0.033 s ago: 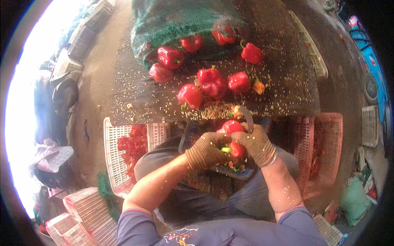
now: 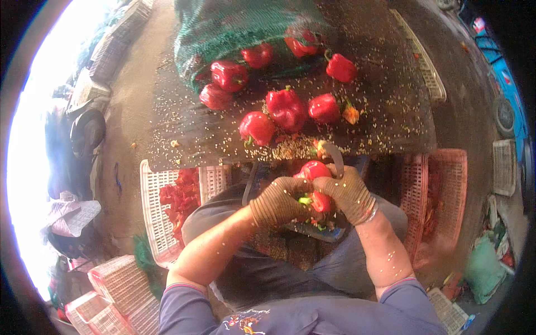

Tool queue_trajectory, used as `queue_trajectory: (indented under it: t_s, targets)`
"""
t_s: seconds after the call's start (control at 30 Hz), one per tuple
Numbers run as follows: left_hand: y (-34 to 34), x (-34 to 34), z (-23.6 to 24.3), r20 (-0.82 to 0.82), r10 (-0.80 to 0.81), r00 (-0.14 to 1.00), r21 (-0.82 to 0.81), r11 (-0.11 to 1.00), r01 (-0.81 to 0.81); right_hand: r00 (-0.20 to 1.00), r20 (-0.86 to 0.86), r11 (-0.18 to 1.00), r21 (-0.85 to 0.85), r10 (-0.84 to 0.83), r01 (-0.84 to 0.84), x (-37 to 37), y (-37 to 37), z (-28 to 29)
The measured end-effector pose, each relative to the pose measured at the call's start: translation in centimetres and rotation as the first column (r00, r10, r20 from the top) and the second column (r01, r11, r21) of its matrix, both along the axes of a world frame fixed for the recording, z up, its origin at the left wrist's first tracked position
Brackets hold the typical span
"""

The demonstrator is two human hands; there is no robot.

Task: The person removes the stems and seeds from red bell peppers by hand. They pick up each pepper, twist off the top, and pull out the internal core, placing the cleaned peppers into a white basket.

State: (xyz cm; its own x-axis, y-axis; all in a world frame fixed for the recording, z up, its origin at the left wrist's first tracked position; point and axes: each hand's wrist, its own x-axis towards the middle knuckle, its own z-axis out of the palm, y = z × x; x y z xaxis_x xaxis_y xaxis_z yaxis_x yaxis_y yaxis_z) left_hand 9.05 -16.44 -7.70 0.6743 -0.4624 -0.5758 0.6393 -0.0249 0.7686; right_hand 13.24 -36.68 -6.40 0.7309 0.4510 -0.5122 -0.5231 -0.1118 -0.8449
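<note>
In brown ribbed gloves, my left hand (image 2: 279, 198) and my right hand (image 2: 349, 195) meet at the near table edge. My left fingers wrap round a glossy red pepper (image 2: 312, 169); my right hand grips a curved blade (image 2: 336, 159), its thumb against the pepper. Just below, a red piece (image 2: 320, 203) with a green stem (image 2: 305, 200) shows between my hands, partly hidden. Beyond them, several red peppers (image 2: 287, 111) lie on the dark table (image 2: 190, 134) among scattered pale seeds, some at the mouth of a green mesh sack (image 2: 229, 25).
A white crate (image 2: 156, 218) of red pieces stands left of my legs, pink crates (image 2: 446, 206) stand right. A blue container (image 2: 324, 233) sits between my knees. Stacked crates (image 2: 120, 282) lie lower left, a green bundle (image 2: 483, 268) lower right. A blue vehicle (image 2: 502, 78) is at the right rim.
The whole view has shifted very slightly, with the table and peppers a little higher in it. My hands keep nearly the same hold, with less of the green stem showing.
</note>
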Motion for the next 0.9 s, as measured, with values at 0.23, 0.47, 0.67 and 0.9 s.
queue_trajectory:
  t_s: [0.23, 0.47, 0.67, 0.9]
  targets:
    - [1.5, -0.2, 2.8, 0.235, 0.327, 0.915, -0.005, 0.942, -0.335, 0.993, 0.107, 0.993, 0.113, -0.054, 0.042, 1.7, 0.7, 0.5]
    - [6.4, -0.5, 4.4, 0.209, -0.207, 0.956, -0.038, 0.975, 0.220, 0.976, -0.006, 0.952, 0.222, -0.216, 0.212, 2.2, 0.8, 2.0]
    - [4.9, -0.8, 2.5, 0.844, -0.162, 0.512, 0.372, 0.864, -0.340, 0.955, -0.016, 0.936, 0.195, -0.297, 0.294, 2.1, 0.3, 1.3]
    - [3.6, -1.5, 1.5, 0.845, -0.410, 0.343, 0.500, 0.833, -0.235, 0.989, -0.106, 0.926, 0.353, -0.107, 0.138, 0.5, 3.6, 0.4]
